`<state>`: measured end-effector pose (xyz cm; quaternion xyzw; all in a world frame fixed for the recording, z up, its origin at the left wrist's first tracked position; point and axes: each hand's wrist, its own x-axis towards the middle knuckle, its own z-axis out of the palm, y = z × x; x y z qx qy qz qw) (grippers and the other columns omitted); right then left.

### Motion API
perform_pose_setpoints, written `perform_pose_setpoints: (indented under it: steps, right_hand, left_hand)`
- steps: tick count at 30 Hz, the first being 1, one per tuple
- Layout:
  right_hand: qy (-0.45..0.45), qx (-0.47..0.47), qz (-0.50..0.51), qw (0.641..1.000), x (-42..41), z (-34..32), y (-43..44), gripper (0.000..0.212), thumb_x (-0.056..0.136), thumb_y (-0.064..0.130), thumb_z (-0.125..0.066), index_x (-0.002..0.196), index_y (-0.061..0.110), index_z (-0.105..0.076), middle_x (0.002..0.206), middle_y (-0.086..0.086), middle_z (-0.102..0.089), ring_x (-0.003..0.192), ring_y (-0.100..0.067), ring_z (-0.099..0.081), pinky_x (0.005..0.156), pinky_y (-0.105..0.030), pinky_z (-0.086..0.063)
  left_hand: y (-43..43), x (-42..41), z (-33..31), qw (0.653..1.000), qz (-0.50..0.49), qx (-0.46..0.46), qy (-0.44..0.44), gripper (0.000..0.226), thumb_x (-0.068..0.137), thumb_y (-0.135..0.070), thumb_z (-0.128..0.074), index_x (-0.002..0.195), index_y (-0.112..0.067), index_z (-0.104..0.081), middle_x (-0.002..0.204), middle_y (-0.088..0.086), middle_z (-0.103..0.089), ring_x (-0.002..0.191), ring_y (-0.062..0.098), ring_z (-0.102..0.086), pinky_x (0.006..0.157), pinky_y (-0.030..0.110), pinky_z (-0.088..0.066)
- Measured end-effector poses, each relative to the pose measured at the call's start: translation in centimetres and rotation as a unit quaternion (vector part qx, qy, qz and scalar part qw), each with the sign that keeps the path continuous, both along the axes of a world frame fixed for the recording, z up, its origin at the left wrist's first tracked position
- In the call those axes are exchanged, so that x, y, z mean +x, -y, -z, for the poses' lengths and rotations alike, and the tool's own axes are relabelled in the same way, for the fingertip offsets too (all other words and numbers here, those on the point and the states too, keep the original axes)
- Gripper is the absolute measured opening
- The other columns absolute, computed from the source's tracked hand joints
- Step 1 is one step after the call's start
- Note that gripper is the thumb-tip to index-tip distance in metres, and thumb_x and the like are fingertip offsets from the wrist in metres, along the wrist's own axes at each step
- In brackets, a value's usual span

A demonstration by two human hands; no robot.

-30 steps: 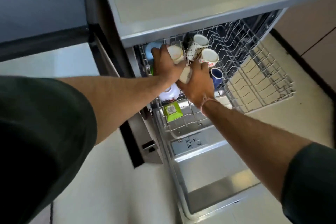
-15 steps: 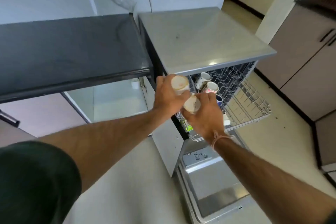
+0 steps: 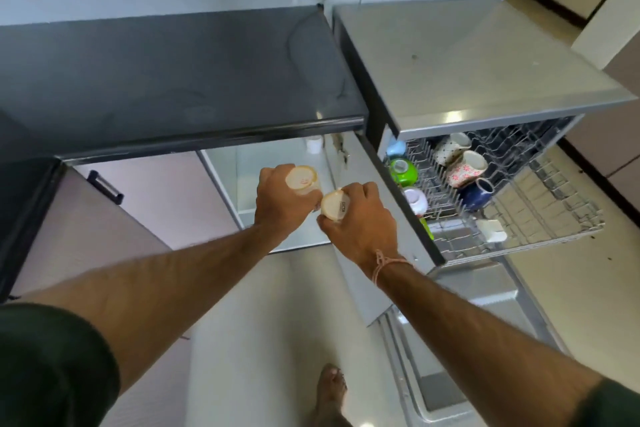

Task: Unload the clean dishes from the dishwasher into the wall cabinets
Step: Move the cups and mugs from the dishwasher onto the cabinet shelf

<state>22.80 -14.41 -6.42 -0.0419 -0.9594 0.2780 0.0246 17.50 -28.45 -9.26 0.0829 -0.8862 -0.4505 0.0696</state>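
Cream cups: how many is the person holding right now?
2. One cream cup is in the left hand, a second cream cup in the right hand, side by side before the open cabinet. Nothing suggests more hidden.

counter [image 3: 173,80] left of dishwasher [image 3: 467,62] | mugs [image 3: 465,168] in rack [image 3: 554,215] — rack before dishwasher

Our sleeves [image 3: 52,357]: short, dark green, both arms. Forearms bare. Our right wrist: thin pink thread bracelet [image 3: 388,262], knotted. Foot [image 3: 332,388] bare.
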Motion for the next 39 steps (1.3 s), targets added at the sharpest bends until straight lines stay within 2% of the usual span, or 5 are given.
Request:
perform_pose_setpoints:
  steps: [8,15,22,29,39]
  right_hand:
    - [0.031,-0.031,0.023,0.999,-8.9,9.9,3.5,0.061,0.08,0.046,-0.073,0.129,0.019,-0.048,0.129,-0.004,-0.044,0.096,-0.03,-0.063,0.083,-0.037,-0.054]
    - [0.022,-0.049,0.07,0.996,-15.7,19.4,4.6,0.057,0.079,0.04,-0.074,0.127,0.02,-0.05,0.126,-0.004,-0.044,0.089,-0.035,-0.063,0.08,-0.038,-0.051]
    - [0.018,-0.067,0.116,0.991,-19.5,27.0,5.6,0.058,0.079,0.039,-0.075,0.129,0.023,-0.051,0.127,-0.002,-0.044,0.091,-0.03,-0.064,0.081,-0.033,-0.051]
    - [-0.019,-0.047,0.12,0.991,-21.8,30.2,5.7,0.06,0.08,0.038,-0.074,0.132,0.021,-0.05,0.127,-0.003,-0.045,0.088,-0.03,-0.065,0.079,-0.035,-0.053]
    - [-0.038,-0.023,0.11,0.993,-24.7,32.1,6.1,0.063,0.084,0.033,-0.073,0.137,0.016,-0.043,0.131,-0.008,-0.046,0.096,-0.031,-0.064,0.082,-0.038,-0.053]
  left_hand:
    - [3.8,-8.3,11.0,0.996,0.011,-0.064,0.058,0.076,0.063,-0.036,-0.09,0.129,-0.019,-0.056,0.125,0.006,-0.052,0.107,0.022,-0.058,0.08,0.022,-0.046]
    - [4.4,-17.3,20.0,0.995,0.031,-0.09,0.034,0.072,0.066,-0.027,-0.086,0.129,-0.016,-0.053,0.124,0.008,-0.052,0.111,0.024,-0.055,0.084,0.021,-0.04]
    - [3.4,-26.1,27.4,0.995,0.063,-0.082,-0.005,0.069,0.063,-0.029,-0.086,0.123,-0.016,-0.054,0.12,0.003,-0.056,0.106,0.02,-0.056,0.088,0.025,-0.047]
    - [1.7,-31.7,30.3,0.99,0.121,-0.071,-0.036,0.072,0.058,-0.028,-0.085,0.119,-0.017,-0.05,0.107,-0.006,-0.061,0.093,0.015,-0.057,0.073,0.02,-0.043]
    - [-1.1,-35.4,31.3,0.985,0.147,-0.059,-0.063,0.065,0.063,-0.02,-0.08,0.12,-0.016,-0.049,0.107,-0.003,-0.06,0.093,0.016,-0.058,0.08,0.026,-0.051]
